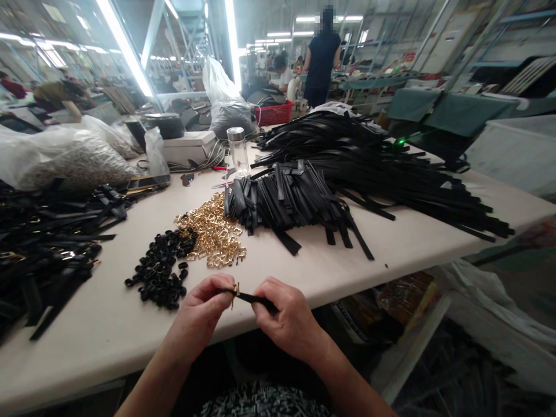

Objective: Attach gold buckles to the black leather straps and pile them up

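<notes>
Between my two hands, at the table's front edge, a short black strap [248,297] is stretched. A gold buckle [235,294] sits on it, close to the fingers of my left hand [203,307]. Those fingers pinch the strap's left end. My right hand [284,310] is closed around the other end, most of which is hidden in the palm. Just beyond my hands lie a heap of gold buckles [217,231] and, to its left, a heap of small black loops [160,269].
Short black straps [286,197] are piled behind the buckles, with long black strips [369,156] further back. Straps with buckles [47,260] cover the table's left side. A glass bottle [238,153] stands mid-table. A person [322,63] stands in the background.
</notes>
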Action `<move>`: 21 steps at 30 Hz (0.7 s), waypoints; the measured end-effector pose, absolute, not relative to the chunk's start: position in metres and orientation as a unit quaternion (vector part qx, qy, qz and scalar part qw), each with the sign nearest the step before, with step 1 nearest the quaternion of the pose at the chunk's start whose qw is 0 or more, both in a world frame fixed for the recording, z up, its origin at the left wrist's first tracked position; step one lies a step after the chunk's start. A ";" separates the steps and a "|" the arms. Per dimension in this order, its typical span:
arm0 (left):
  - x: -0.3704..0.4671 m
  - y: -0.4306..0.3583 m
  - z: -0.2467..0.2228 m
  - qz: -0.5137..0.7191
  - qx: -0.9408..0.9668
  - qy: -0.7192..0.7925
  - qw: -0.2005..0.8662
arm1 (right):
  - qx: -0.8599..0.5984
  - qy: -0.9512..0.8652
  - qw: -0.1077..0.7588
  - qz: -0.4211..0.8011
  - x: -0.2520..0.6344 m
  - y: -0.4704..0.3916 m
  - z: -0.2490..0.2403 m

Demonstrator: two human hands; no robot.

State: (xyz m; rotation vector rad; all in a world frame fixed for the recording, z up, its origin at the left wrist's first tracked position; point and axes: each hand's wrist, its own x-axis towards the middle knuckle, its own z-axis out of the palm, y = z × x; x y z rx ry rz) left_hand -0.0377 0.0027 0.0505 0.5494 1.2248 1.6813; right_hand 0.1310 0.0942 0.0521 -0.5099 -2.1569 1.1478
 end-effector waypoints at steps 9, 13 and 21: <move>-0.018 0.005 0.043 0.661 0.143 0.473 0.564 | -0.170 -0.828 0.357 0.396 0.121 0.085 0.041; -0.020 0.003 0.036 0.635 0.173 0.504 0.559 | -0.155 -0.823 0.341 0.428 0.122 0.087 0.037; -0.028 -0.004 0.048 0.572 0.389 0.569 0.446 | -0.171 -0.803 0.337 0.461 0.126 0.092 0.035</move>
